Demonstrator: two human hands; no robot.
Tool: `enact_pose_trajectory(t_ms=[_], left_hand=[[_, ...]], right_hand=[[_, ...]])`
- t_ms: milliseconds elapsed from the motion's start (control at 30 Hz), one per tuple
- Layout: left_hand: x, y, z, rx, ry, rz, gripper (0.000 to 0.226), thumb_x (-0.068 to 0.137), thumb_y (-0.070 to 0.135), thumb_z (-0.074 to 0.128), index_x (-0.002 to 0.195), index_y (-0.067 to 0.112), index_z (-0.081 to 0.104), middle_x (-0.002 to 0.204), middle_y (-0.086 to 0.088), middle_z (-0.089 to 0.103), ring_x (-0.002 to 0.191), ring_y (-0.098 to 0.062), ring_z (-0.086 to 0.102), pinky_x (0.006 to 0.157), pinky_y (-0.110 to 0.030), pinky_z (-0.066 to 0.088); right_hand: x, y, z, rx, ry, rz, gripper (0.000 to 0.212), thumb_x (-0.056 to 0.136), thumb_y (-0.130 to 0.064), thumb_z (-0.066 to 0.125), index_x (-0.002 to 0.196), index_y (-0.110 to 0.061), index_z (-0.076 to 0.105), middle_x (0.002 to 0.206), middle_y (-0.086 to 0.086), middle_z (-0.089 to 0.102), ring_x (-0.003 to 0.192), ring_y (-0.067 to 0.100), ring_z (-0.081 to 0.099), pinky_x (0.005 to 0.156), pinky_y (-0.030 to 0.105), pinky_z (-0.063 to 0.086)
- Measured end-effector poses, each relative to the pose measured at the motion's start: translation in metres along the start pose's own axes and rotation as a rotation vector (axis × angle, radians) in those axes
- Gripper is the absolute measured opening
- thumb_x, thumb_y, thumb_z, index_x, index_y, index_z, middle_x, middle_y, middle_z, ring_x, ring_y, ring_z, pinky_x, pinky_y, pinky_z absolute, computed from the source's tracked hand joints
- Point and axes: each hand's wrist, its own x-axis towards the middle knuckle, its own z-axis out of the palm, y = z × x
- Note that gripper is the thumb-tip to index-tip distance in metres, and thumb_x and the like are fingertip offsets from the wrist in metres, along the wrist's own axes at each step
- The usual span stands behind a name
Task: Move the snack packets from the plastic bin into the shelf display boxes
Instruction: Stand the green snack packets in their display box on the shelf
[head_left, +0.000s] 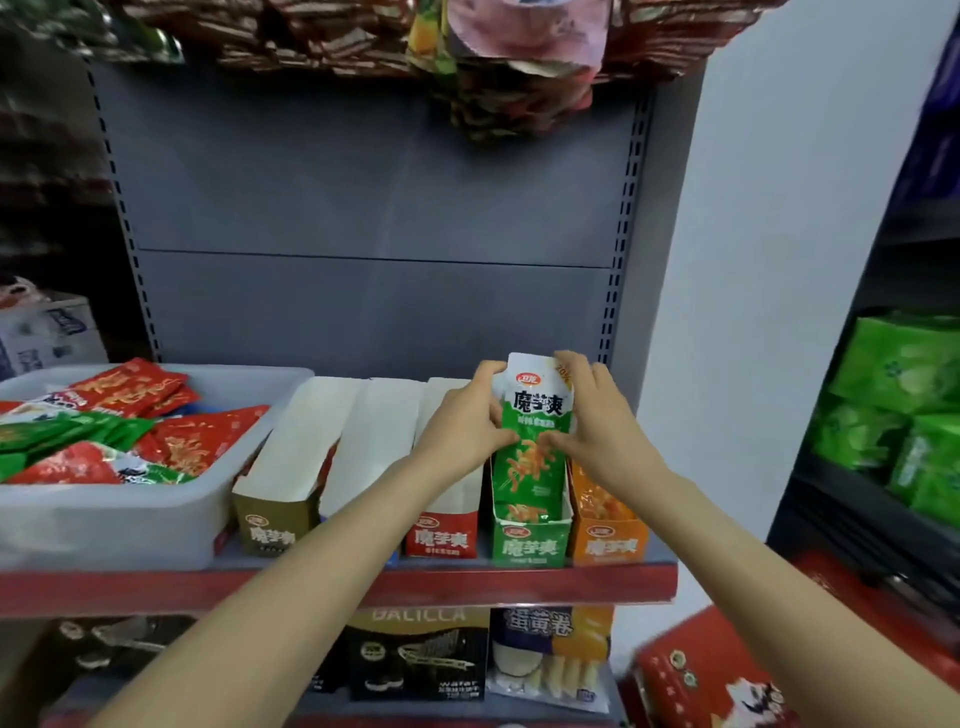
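A green and white snack packet (535, 415) stands upright in the green display box (529, 543) on the shelf. My left hand (467, 421) grips its left edge and my right hand (597, 415) grips its right edge, thumbs on its front. More green packets sit lower in the same box. The translucent plastic bin (130, 519) at the left holds several red and green packets (197, 441). Beside the green box stand a red box (440, 538), an orange box (610, 543) and a gold box (272, 530).
The boxes sit on a red-edged shelf (467, 584) with a grey back panel. Packets hang from hooks above (519, 78). Boxed wafers (415, 660) are on the shelf below. Green packs (904, 405) fill a rack at the right; a red carton (701, 675) lies lower right.
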Motion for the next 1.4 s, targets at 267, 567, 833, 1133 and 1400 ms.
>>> enact_pose_trajectory(t_ms=[267,567,833,1133,1400], left_hand=[[-0.003,-0.008,0.014,0.374,0.081,-0.047,0.055,0.081,0.02,0.068,0.129,0.022,0.042,0.122,0.001,0.05,0.114,-0.018,0.05,0.088,-0.038,0.038],[-0.025,-0.009,-0.029,0.3,0.199,0.033,0.026,0.09,0.023,0.056,0.115,0.02,0.059,0.112,0.003,0.055,0.1,-0.015,0.055,0.091,-0.038,0.045],[-0.08,-0.064,-0.146,0.296,0.393,-0.063,0.015,0.087,0.017,0.055,0.101,0.021,0.059,0.084,0.007,0.061,0.077,-0.012,0.058,0.072,-0.03,0.046],[-0.118,-0.181,-0.283,0.494,0.439,-0.453,0.033,0.091,0.013,0.056,0.122,0.003,0.055,0.118,-0.016,0.062,0.112,-0.032,0.056,0.094,-0.035,0.04],[-0.113,-0.236,-0.324,0.726,-0.017,-0.752,0.055,0.088,0.052,0.053,0.123,0.01,0.056,0.124,-0.012,0.06,0.111,-0.028,0.055,0.091,-0.034,0.045]], right_hand=[[-0.006,-0.002,0.008,-0.266,-0.074,-0.085,0.062,0.073,-0.022,0.078,0.123,-0.011,0.044,0.122,0.006,0.037,0.115,0.023,0.038,0.091,0.029,0.04],[-0.004,-0.025,0.009,-0.122,0.002,-0.116,0.042,0.09,-0.026,0.061,0.128,-0.015,0.049,0.127,0.003,0.041,0.121,0.019,0.035,0.096,0.026,0.035],[0.031,-0.14,0.071,0.272,-0.143,-0.202,0.028,0.091,-0.017,0.057,0.118,-0.012,0.057,0.115,0.005,0.058,0.103,0.015,0.055,0.085,0.018,0.039],[0.088,-0.287,0.181,0.494,-0.403,-0.241,0.03,0.091,-0.012,0.058,0.118,0.0,0.057,0.119,0.016,0.062,0.11,0.026,0.057,0.097,0.033,0.043],[0.12,-0.346,0.243,0.326,-0.616,-0.301,0.035,0.096,-0.017,0.05,0.125,0.003,0.055,0.13,0.019,0.056,0.121,0.031,0.05,0.1,0.034,0.037]])
